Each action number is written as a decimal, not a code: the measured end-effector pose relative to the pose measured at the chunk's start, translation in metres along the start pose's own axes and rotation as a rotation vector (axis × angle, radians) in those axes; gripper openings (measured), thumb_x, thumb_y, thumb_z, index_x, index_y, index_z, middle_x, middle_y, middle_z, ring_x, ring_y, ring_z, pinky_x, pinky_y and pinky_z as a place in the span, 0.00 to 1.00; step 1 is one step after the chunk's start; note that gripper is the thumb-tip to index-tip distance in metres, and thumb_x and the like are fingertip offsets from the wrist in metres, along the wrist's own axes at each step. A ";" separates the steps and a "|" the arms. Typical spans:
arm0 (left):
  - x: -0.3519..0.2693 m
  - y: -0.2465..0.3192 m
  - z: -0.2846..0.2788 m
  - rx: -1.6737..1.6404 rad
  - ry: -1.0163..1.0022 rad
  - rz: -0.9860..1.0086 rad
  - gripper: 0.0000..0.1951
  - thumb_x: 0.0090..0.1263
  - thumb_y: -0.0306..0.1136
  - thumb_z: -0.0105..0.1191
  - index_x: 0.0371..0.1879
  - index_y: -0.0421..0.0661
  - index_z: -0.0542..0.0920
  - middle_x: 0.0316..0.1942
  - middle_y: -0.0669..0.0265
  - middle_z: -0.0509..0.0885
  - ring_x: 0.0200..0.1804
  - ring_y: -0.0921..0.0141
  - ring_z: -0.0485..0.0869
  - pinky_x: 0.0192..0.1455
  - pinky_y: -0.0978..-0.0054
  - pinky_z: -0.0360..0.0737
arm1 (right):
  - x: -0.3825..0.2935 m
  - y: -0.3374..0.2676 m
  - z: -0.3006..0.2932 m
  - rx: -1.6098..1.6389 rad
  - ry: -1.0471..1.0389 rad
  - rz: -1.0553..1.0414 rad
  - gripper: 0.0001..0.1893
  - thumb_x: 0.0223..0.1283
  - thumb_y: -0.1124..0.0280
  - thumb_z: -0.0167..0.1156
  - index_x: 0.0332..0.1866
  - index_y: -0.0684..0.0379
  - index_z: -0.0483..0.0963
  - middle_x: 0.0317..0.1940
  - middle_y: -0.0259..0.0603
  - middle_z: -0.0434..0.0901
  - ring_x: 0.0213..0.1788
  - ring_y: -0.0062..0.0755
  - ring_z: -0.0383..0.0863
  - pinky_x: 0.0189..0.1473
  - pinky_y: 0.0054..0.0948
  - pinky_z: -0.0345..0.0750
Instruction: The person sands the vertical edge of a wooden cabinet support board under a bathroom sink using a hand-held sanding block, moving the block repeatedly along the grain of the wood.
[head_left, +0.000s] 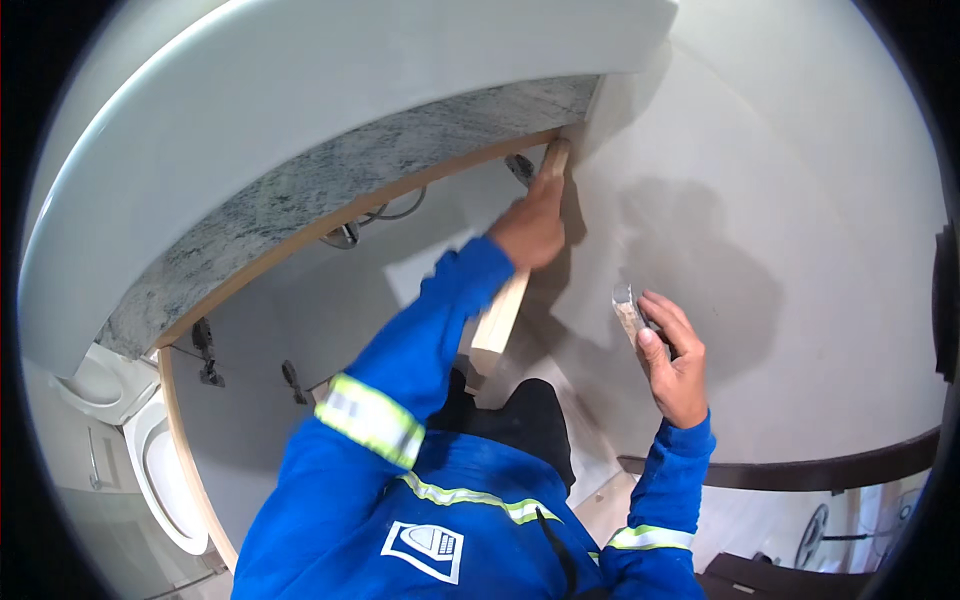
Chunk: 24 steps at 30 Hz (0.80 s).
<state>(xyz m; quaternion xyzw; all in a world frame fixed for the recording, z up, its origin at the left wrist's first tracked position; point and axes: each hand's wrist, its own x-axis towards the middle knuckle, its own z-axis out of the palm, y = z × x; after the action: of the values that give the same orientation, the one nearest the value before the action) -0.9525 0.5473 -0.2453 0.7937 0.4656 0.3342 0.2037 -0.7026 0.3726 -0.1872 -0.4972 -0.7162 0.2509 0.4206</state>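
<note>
My left hand (531, 229) is wrapped over a pale wooden piece (504, 319) that runs from the cabinet's right corner towards me. I cannot tell whether it is a loose batten or the edge of an open door, and my fingers' undersides are hidden. My right hand (671, 356) pinches a small rectangular block (627, 311) between thumb and fingers, before the wall. One face of the block looks rough and tan, its end grey. Close by my left hand, a metal cabinet hinge (519, 169) shows under the wooden rail (450, 166).
Overhead curves a white washbasin (337, 82) on a grey marbled stone apron (360, 165). A chrome drain fitting (343, 235) and hoses hang inside. An open cabinet door (232, 427) stands left, with a toilet (169, 472) beyond. A pale wall (787, 187) rises on the right.
</note>
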 end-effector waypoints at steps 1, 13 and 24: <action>-0.033 0.015 -0.007 -0.018 0.024 0.020 0.35 0.69 0.21 0.42 0.78 0.25 0.55 0.80 0.30 0.53 0.84 0.44 0.52 0.87 0.57 0.52 | 0.009 -0.007 0.002 0.005 -0.017 -0.018 0.18 0.73 0.66 0.64 0.59 0.68 0.82 0.64 0.58 0.81 0.64 0.49 0.83 0.64 0.39 0.79; -0.241 0.124 -0.059 -0.139 0.631 -0.074 0.17 0.57 0.20 0.70 0.47 0.39 0.88 0.47 0.52 0.90 0.52 0.55 0.90 0.60 0.61 0.85 | 0.090 -0.054 0.041 -0.449 -0.317 -0.578 0.18 0.64 0.71 0.70 0.59 0.62 0.82 0.62 0.51 0.82 0.64 0.54 0.80 0.64 0.46 0.75; -0.185 0.077 0.011 -0.391 0.575 -0.207 0.33 0.62 0.27 0.71 0.68 0.37 0.76 0.63 0.46 0.82 0.64 0.49 0.82 0.68 0.58 0.78 | 0.060 -0.095 0.061 -0.543 -0.487 -0.672 0.20 0.59 0.69 0.72 0.57 0.56 0.83 0.60 0.44 0.82 0.59 0.51 0.81 0.56 0.44 0.75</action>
<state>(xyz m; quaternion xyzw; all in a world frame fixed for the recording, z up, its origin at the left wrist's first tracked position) -0.9614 0.3484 -0.2669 0.5618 0.5091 0.6042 0.2453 -0.8109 0.3955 -0.1239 -0.2573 -0.9538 0.0148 0.1541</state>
